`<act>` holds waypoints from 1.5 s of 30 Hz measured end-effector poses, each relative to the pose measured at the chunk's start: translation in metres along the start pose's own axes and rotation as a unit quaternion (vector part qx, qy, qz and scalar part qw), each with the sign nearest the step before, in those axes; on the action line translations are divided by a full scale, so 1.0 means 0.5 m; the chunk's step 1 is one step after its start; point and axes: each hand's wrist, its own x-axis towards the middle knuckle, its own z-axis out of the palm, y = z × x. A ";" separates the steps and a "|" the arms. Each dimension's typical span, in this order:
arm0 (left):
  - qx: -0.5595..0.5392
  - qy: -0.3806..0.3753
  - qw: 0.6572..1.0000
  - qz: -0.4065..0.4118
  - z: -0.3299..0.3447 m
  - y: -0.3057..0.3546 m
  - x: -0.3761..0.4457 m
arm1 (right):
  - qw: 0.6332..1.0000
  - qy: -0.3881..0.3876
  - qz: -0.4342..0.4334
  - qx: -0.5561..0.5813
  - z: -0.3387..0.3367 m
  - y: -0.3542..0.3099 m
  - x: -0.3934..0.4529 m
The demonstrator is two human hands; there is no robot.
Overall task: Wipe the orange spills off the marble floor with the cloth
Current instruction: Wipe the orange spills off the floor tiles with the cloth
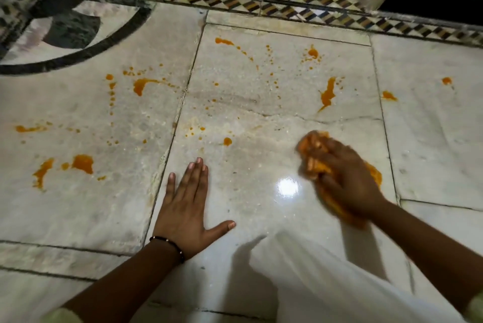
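The right hand (345,179) presses a bunched orange cloth (373,176) to the marble floor (431,153) at near right — the left hand (187,205) lies flat, fingers spread, empty. The nearest large orange spill (328,94) lies just beyond the cloth — most others spread far and left.

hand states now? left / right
Left hand: open, flat on the marble floor, holding nothing.
Right hand: fingers closed on the orange-stained cloth, pressing it to the floor.

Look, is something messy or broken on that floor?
Yes. Orange spills dot the marble floor, mostly left and ahead of the cloth under the right hand. A thin crack crosses the middle slab.
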 end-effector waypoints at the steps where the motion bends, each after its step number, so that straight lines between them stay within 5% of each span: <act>1: -0.002 -0.004 1.000 -0.006 0.000 -0.004 0.001 | 0.996 0.032 0.087 0.006 -0.006 0.014 0.024; 4: 0.001 -0.013 1.000 0.000 0.002 0.004 -0.006 | 0.982 0.046 0.180 -0.022 0.009 -0.007 0.078; 9: 0.006 0.008 1.000 0.005 0.002 0.003 -0.003 | 0.995 -0.081 -0.049 -0.028 0.071 -0.117 0.056; 14: 0.007 0.017 1.000 0.017 0.013 -0.004 -0.001 | 0.977 -0.122 -0.163 -0.061 0.004 -0.012 -0.108; 16: 0.013 0.010 1.000 0.019 0.016 -0.004 -0.001 | 0.987 -0.090 -0.102 -0.086 -0.046 0.090 -0.148; 19: 0.001 -0.002 0.999 0.033 0.009 0.006 0.003 | 0.988 -0.021 0.112 -0.101 -0.102 0.235 -0.150; 24: -0.025 0.032 0.987 0.155 -0.046 0.174 0.109 | 0.915 0.120 0.375 -0.088 -0.116 0.302 0.020; 29: -0.072 0.072 0.986 0.132 -0.075 0.343 0.302 | 0.959 0.099 0.251 -0.084 -0.055 0.215 0.120; 34: -0.085 0.069 0.978 0.176 -0.062 0.427 0.396 | 0.998 0.024 0.023 -0.051 -0.069 0.211 -0.058; 36: -0.068 0.056 0.974 0.206 -0.048 0.447 0.426 | 0.998 0.014 -0.007 -0.055 -0.101 0.270 -0.137; 41: -0.012 0.014 0.973 0.229 -0.010 0.508 0.514 | 0.980 0.107 0.161 -0.056 -0.175 0.447 -0.151; 45: 0.020 0.056 0.977 0.204 0.027 0.521 0.531 | 0.898 0.183 0.385 -0.106 -0.216 0.594 -0.008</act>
